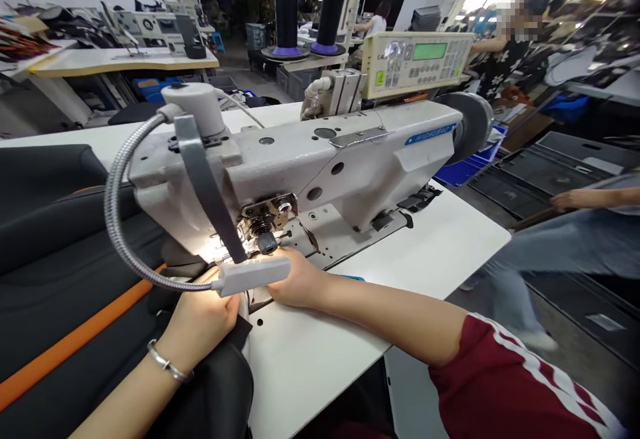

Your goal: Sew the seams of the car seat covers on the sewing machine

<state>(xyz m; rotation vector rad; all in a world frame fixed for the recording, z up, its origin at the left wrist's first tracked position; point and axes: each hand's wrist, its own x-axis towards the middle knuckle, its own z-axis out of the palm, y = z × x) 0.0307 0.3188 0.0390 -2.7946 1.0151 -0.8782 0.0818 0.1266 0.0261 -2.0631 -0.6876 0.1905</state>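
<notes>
A white sewing machine (280,152) stands in front of me with its lamp lit at the needle area. My left hand (207,319), with a silver bangle at the wrist, is closed on the edge of black leather-like material (75,292) left of the needle. That material spreads over the table's left side and bears an orange strip (85,329). My right hand (300,279) reaches in beside the presser area from the right. The lamp head (255,276) covers its fingertips, so its grip is hidden. Black and grey flaps of material lie close to the needle.
A flexible metal lamp hose (113,205) arches over the left side. The white tabletop (305,365) extends right to a rounded corner. Behind stand black thread cones (287,12) and a control panel (420,59). Grey crates (525,179) and a person's legs (565,252) are at right.
</notes>
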